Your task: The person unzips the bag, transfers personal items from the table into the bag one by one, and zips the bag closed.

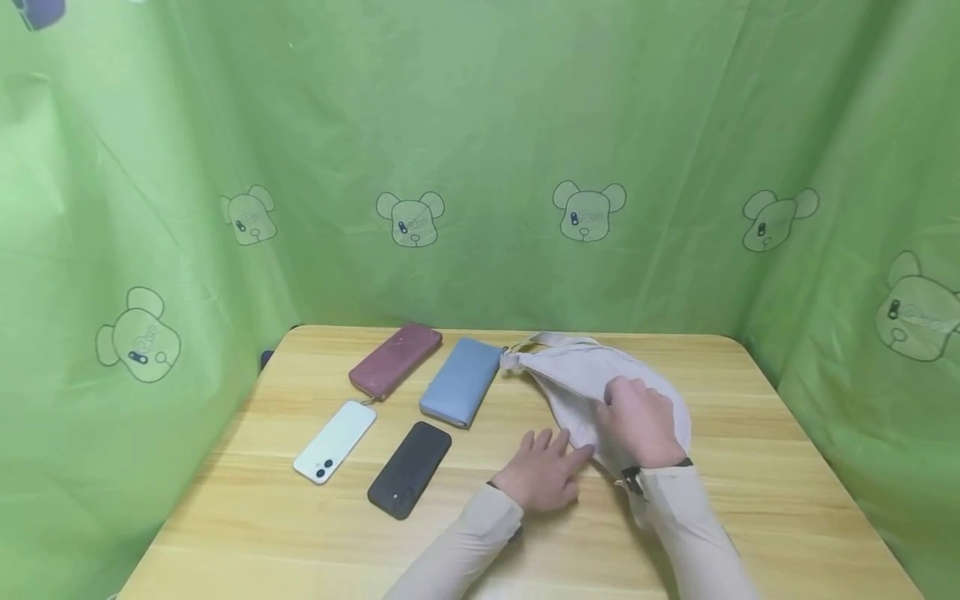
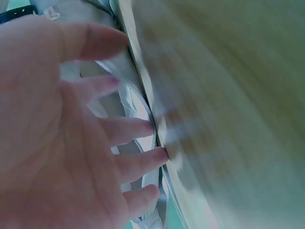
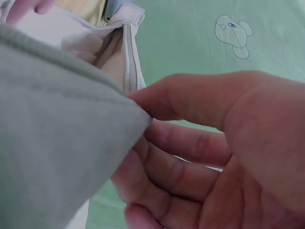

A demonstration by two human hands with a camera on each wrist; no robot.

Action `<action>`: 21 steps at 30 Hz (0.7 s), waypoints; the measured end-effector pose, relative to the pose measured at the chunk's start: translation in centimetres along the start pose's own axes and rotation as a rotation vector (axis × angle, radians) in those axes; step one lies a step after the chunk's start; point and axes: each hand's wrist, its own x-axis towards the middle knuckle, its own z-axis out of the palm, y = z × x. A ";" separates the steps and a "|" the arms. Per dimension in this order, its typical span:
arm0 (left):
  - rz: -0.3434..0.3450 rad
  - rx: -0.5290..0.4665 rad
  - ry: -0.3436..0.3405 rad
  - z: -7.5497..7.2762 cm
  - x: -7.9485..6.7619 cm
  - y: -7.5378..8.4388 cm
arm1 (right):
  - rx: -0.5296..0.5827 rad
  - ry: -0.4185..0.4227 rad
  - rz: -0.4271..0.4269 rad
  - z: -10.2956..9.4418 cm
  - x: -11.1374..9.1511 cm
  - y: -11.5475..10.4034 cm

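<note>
Matt cloth bag (image 1: 588, 371) (faintly creased), smooth wood-grain tabletop (image 1: 772, 475).

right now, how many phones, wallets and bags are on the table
Phones: 2 (white phone, black phone)
Wallets: 2 (maroon wallet, blue wallet)
Bag: 1
Total: 5

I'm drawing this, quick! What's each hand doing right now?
Left hand: open, at the edge of the pale bag.
Right hand: closed, pinching the pale bag's edge.
</note>
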 end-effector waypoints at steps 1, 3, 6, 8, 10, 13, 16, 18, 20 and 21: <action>0.005 -0.023 -0.005 0.0 0.0 0.0 | 0.002 0.003 -0.001 -0.1 0.1 0.1; 0.021 -0.047 -0.014 0.0 0.0 0.0 | 0.006 0.009 0.001 -0.2 0.2 0.3; 0.057 -0.056 -0.018 0.2 0.1 0.1 | 0.008 0.015 0.013 -0.3 0.2 0.5; 0.083 -0.042 -0.010 0.3 0.2 0.3 | 0.009 0.030 0.025 -0.4 0.1 0.6; 0.097 -0.044 -0.007 0.4 0.2 0.4 | 0.013 0.041 0.036 -0.5 0.1 0.7; 0.086 -0.052 -0.011 0.4 0.2 0.5 | 0.018 0.055 0.046 -0.7 0.1 0.8; 0.058 -0.098 -0.026 0.3 0.1 0.3 | 0.015 0.056 0.053 -0.9 0.2 1.0; 0.038 -0.130 -0.034 0.3 0.1 0.1 | 0.013 0.055 0.057 -0.9 0.3 1.1; 0.023 -0.155 -0.040 0.2 0.0 -0.1 | 0.019 0.048 0.061 -0.9 0.4 1.2; 0.019 -0.161 -0.042 0.2 0.0 -0.2 | 0.021 0.046 0.062 -0.9 0.5 1.1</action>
